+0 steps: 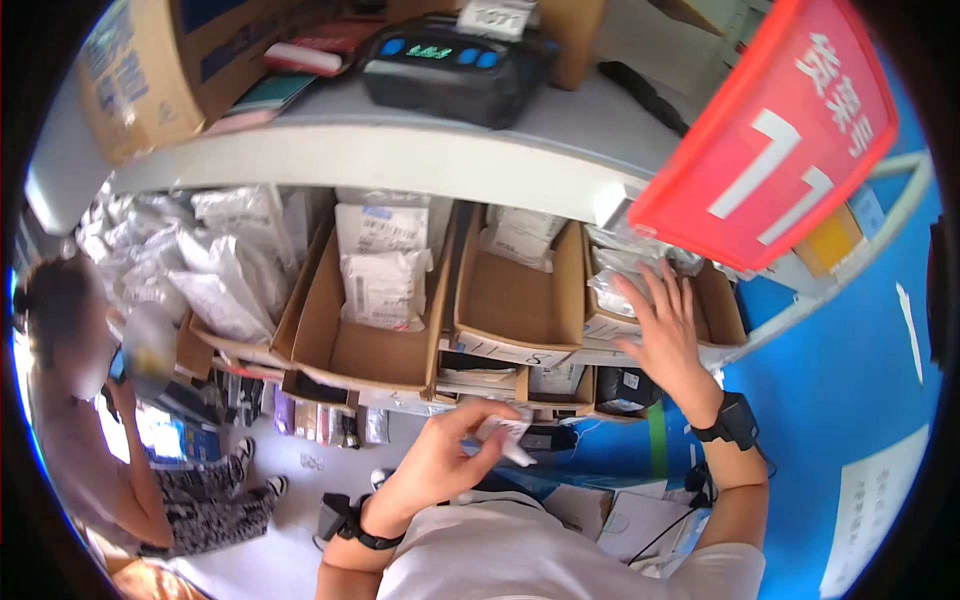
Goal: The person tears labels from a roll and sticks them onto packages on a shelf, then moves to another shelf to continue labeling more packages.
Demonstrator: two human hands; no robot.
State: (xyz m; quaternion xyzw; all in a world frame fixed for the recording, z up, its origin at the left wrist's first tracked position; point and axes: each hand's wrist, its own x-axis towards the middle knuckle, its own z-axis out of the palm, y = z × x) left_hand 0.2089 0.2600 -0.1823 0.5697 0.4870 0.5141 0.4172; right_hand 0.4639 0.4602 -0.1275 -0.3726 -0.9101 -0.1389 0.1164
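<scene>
White slip (516, 446) between pinched fingers of the left hand (443, 453): a light edge grip suits it. The right hand (668, 335) spreads open by the packets (612, 290), contact unclear; flat fingers would disturb them least. Above the boxes (515, 292), a shelf (400, 160) carries a printer (450, 75); another person (80, 430) stands at left.

At the right end of the shelf (400, 152), a red sign (765, 140) reads "货架号" and "11"; atop a black printer (450, 82) near its front edge, a white label (497, 18) reads "1071"; a cardboard bin's front edge (515, 350) bears "8"
</scene>
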